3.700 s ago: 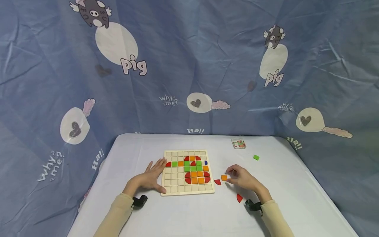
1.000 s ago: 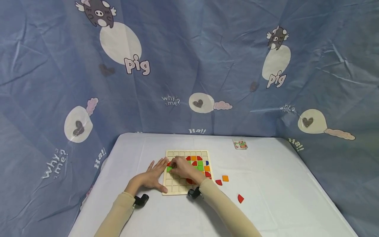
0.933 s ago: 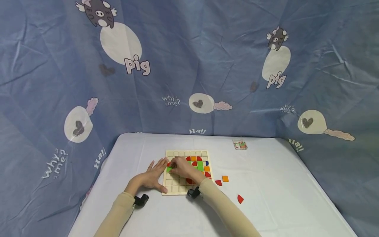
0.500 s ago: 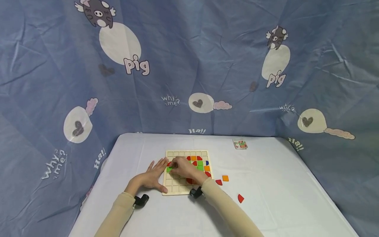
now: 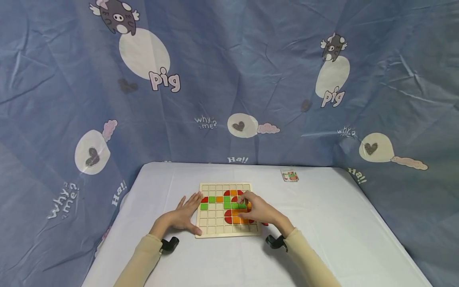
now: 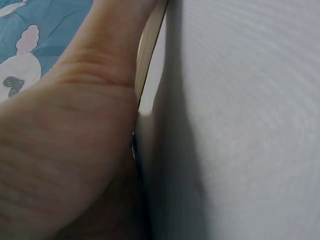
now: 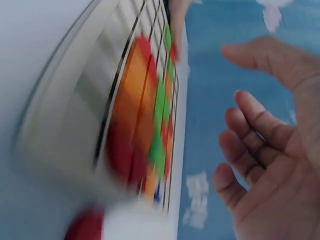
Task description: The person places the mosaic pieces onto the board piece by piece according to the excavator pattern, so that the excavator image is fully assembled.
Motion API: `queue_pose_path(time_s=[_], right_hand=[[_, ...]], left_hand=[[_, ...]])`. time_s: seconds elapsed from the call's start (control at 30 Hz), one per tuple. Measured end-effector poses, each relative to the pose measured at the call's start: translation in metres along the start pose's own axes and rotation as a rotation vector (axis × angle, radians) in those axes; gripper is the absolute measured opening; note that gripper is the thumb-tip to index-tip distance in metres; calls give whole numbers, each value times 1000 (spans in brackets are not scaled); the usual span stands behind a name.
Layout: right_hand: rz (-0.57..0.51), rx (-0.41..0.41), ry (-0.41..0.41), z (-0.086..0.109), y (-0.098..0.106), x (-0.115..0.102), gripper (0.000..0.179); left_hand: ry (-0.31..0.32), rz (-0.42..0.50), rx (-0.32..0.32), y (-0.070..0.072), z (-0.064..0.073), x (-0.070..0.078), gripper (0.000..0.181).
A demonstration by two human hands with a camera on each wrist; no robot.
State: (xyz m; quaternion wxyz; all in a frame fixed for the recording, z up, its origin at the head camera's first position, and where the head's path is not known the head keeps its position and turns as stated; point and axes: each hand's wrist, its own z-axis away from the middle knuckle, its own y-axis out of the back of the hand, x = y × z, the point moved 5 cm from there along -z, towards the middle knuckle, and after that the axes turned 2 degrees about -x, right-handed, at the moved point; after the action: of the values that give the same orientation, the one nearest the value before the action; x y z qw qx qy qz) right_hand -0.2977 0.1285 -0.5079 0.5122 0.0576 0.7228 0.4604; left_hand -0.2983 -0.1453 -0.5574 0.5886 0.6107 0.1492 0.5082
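Note:
A pale wooden grid board (image 5: 211, 230) lies on the white table, with red, green and orange tiles set in its cells. My left hand (image 5: 181, 217) rests with spread fingers along the board's left edge. A green square tile (image 5: 204, 206) sits in the leftmost column, just below a red tile (image 5: 204, 199). Over the right part of the board hovers my right hand (image 5: 263, 210), thumb and fingers apart and nothing between them, as the right wrist view also shows. It covers some tiles there. Beside the board's right edge, a red piece (image 5: 265, 224) peeks out from under that hand.
A small card with a coloured picture (image 5: 289, 175) lies near the back right of the white table (image 5: 340, 223). Behind the table hangs a blue curtain (image 5: 201, 91) printed with pigs. The right forearm hides part of the tabletop.
The right hand took a green square tile from the right of the table to the board's left column, let go of it, and has moved back rightward. The left hand stays put.

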Motion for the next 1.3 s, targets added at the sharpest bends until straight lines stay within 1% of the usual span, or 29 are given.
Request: queue_pose_path(time_s=[0.13,0.23,0.33,0.4,0.47,0.6,0.73,0.97,1.23,1.3], right_hand=[[-22,53,-61,35,19,27,43],[-34,96,-127,58,30,48,45],[-19,122,-204,75,35,69,46],[-14,124,-252,81,36,80,46],[-24,118,-284,84,35,90,46],[-53,113,-312,84,34,101,45],[-34,118,-324,82,33,107,42],[-5,110,-292,82,33,103,34],[36,105,-267,80,32,99,24],[39,110,-265,80,33,98,23]], left_hand=[[0,3,0,0,0,1,135],[3,0,0,-1,0,1,135],[9,-4,3,-2,0,-1,135],[13,-7,3,-3,0,-2,135],[16,-11,1,-3,1,-4,135],[7,-9,10,-2,0,-5,134],[2,-5,12,-2,0,-5,134],[-26,11,28,-1,1,-2,134],[-11,1,14,-1,-1,-1,133],[-17,0,16,-1,-1,-1,132]])
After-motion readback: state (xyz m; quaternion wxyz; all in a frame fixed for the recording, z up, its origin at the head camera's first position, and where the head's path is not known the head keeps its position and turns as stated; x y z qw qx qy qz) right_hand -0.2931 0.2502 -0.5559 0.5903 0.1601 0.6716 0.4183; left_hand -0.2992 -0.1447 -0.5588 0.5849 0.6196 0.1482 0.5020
